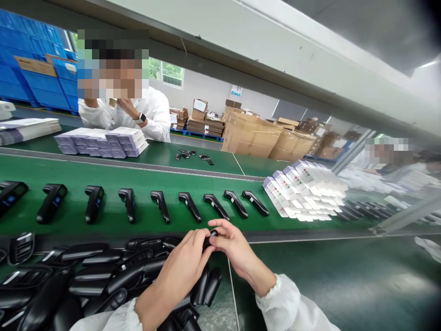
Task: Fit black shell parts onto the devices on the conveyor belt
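Observation:
My left hand point(184, 262) is closed on a black plastic part point(212, 233), whose rounded end shows between my fingers. From the other side my right hand point(232, 246) pinches the same part with thumb and fingertips. Most of the part is hidden by my left fingers. Below and left of my hands lies a heap of black plastic shells point(93, 271). Just beyond my fingertips, a row of black gun-shaped handheld devices point(191, 206) stretches along the green belt point(206, 179).
White and purple boxes point(303, 193) are stacked on the belt at right, with more boxes point(103, 142) beyond it. Across the line sits a person in white point(155, 110). A pale overhead beam point(275, 50) crosses above. Cartons point(251, 133) stand behind.

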Demonstrator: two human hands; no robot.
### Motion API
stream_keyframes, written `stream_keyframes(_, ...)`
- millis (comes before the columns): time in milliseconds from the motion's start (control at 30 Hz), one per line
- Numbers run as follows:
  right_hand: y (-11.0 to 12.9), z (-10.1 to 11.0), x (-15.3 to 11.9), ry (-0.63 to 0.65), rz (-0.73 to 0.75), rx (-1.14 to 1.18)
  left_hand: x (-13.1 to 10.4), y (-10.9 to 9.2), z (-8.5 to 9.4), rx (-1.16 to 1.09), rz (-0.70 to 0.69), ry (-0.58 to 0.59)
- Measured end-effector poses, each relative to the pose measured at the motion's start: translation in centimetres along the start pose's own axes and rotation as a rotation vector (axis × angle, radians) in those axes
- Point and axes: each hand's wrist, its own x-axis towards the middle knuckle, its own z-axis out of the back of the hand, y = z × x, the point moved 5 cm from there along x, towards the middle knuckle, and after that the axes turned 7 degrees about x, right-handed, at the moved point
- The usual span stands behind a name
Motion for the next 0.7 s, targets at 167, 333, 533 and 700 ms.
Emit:
stream_keyframes(167,2.7,1.8,-1.3,0.068,0.093,-0.316,0.0,-0.8,0.5,-0.01,-0.068,0.127)
stream_keyframes(333,4.6,2.5,-2.0,0.351,0.179,-1.016,0.2,-1.8,1.0,0.05,-0.211,0.208)
stream_keyframes(533,5.0,9.2,4.1,-0.025,0.29,-1.232,0.1,-0.2,0.9,0.405,-0.053,0.287)
stream_keyframes(700,2.8,11.2,7.4,-0.14,0.317,-1.577,0.0,-0.4,0.3,0.428,-0.097,0.261)
